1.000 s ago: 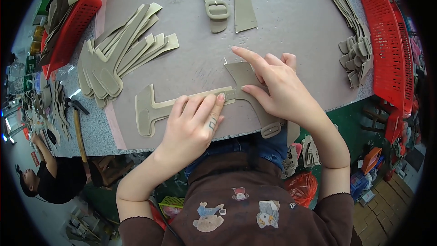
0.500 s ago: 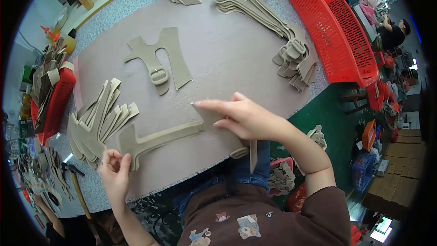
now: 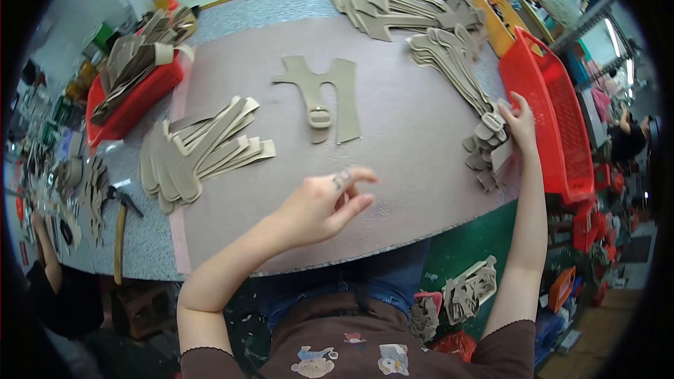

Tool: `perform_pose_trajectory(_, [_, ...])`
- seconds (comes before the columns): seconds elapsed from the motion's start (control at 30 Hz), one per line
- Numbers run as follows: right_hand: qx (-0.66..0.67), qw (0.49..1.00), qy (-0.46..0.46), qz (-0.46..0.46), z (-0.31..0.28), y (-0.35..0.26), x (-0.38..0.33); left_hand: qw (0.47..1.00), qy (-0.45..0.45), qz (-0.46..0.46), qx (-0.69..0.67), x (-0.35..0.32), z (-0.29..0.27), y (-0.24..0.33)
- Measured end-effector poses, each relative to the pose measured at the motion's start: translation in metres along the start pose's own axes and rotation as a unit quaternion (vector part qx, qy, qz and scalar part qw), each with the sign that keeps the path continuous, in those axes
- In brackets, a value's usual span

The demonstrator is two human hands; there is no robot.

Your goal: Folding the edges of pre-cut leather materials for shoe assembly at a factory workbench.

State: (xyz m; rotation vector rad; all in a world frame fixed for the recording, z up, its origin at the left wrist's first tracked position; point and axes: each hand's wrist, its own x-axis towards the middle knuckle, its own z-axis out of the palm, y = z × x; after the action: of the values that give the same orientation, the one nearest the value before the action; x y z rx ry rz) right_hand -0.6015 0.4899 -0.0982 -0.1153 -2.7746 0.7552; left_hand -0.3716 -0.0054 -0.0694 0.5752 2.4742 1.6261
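Observation:
My left hand point(image 3: 328, 203) hovers over the front middle of the pinkish work mat point(image 3: 393, 168), fingers loosely curled and a little apart, holding nothing. My right hand point(image 3: 518, 123) reaches far right and rests with spread fingers on the near end of a row of tan cut-out pieces point(image 3: 467, 81), right beside a red basket point(image 3: 554, 119). A tan strap piece with a buckle point(image 3: 319, 98) lies alone in the mat's centre. A fanned pile of tan pieces point(image 3: 200, 151) sits left of my left hand.
More tan stacks point(image 3: 393, 0) lie at the far edge, next to an orange basket point(image 3: 502, 17). A red basket full of pieces point(image 3: 133, 95) stands at the left, with a hammer point(image 3: 119, 228) near it. Other people work at the left point(image 3: 42, 245) and right point(image 3: 632, 133).
The T-shaped tan piece that lay in front of me is gone from the mat. My right hand moved to the right-hand row; my left hand came from the left edge to the middle.

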Motion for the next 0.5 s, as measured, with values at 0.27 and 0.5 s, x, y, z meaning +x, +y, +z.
perform_pose_trajectory(0.27, [0.036, 0.948, 0.017, -0.315, 0.046, -0.226, -0.062, 0.993, 0.087, -0.077, 0.021, -0.083, -0.017, -0.028])
perform_pose_trajectory(0.5, [-0.049, 0.907, -0.151, -0.39, 0.212, -0.338, -0.123, 0.98, 0.159, 0.009, 0.12, -0.035, -0.01, -0.031])
